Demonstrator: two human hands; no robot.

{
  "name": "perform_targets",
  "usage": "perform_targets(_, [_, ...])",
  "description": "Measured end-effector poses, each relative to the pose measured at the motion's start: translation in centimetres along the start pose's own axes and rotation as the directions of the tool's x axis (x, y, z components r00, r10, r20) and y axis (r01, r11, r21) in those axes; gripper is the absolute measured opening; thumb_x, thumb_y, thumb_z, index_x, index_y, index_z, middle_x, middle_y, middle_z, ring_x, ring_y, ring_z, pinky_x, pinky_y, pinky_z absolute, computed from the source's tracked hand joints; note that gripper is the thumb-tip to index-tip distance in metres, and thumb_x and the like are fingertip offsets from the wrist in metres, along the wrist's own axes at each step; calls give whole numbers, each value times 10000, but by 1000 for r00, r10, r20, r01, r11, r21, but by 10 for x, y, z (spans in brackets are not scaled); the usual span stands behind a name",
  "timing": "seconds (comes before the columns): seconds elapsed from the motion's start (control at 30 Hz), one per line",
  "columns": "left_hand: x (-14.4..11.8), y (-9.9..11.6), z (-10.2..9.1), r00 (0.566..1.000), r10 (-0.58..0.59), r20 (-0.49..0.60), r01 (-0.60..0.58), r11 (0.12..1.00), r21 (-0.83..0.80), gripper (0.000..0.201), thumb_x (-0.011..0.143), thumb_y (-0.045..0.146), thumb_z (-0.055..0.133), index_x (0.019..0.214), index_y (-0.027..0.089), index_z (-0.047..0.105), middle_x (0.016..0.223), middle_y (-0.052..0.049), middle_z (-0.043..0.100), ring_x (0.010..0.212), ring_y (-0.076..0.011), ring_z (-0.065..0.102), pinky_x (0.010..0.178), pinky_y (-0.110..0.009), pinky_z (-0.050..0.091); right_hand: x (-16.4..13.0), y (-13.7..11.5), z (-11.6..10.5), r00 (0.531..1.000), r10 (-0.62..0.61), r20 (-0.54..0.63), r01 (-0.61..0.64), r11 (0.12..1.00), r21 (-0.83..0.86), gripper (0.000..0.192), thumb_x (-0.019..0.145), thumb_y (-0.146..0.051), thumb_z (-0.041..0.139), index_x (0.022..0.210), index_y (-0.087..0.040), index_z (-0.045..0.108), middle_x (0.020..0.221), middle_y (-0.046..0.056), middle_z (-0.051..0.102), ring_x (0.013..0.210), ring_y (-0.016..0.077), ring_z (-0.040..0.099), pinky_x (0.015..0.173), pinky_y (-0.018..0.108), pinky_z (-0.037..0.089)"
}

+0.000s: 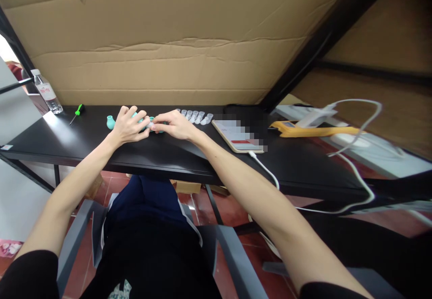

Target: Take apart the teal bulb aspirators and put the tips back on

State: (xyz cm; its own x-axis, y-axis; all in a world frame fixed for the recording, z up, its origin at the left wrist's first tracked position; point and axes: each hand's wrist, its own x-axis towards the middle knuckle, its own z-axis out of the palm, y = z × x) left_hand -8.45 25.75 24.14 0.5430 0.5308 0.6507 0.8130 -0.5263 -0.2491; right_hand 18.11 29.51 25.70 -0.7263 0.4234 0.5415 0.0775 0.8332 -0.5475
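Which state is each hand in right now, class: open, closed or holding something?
Left hand: fingers curved at a pale piece; whether it grips cannot be told.
Right hand: closed, thumb and finger pinching that piece.

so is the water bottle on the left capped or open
Capped: the bottle has a white cap on its top end, and it stands upright on the black table.

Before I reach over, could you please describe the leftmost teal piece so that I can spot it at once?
On the black table, find the left hand. Just to its left stands a small, round-bellied teal piece. Unlike the other teal pieces, largely hidden by the hands, it shows almost whole.
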Motion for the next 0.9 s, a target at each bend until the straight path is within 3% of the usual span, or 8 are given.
perform_targets(0.2, [1, 6, -3, 997, -62, 37, 64, 995, -82, 361, 1054, 690, 667, 1072, 342, 759, 1195, -98, 824, 1212, -413, 742, 1042, -631, 528, -1, -5, 0, 998, 63, 25, -66, 990, 126, 432, 1009, -605, 774, 784, -237, 742, 697, -3, 690, 690, 199, 587, 735, 364, 438])
perform_targets(0.33, [-3, 0, 6, 999, 47, -23, -47, 999, 21, 336, 1128, 634, 610, 1155, 342, 774, 1203, -88, 821, 1179, -369, 739, 999, -572, 527, 0, -4, 3, 995, 84, 47, -93, 971, 220, 496, 1002, -646, 786, 741, -239, 675, 677, -20, 598, 680, 181, 507, 718, 361, 386])
perform_targets(0.5, [-7, -7, 16, 966, 225, -123, -203, 964, 172, 321, 1196, 559, 559, 1217, 324, 776, 1179, -80, 815, 1138, -326, 730, 953, -524, 511, 3, -2, 7, 991, 94, 97, -123, 923, 363, 392, 922, -536, 823, 723, -230, 681, 669, -32, 560, 663, 158, 437, 687, 352, 355])
perform_targets(0.77, [-8, -12, 20, 922, 343, -179, -297, 923, 244, 320, 1181, 541, 600, 1201, 304, 814, 1138, -93, 820, 1094, -322, 736, 914, -500, 487, 5, -3, 8, 988, 86, 127, -132, 898, 420, 384, 886, -526, 855, 703, -221, 712, 678, -25, 601, 630, 146, 441, 655, 346, 334])
perform_targets(0.9, [-7, -17, 23, 919, 308, -245, -274, 948, 164, 355, 1162, 571, 628, 1198, 280, 829, 1128, -116, 821, 1079, -328, 740, 927, -508, 482, 4, -6, 10, 994, 75, 79, -101, 910, 402, 418, 899, -547, 859, 693, -232, 676, 647, -42, 561, 644, 153, 455, 669, 341, 357])
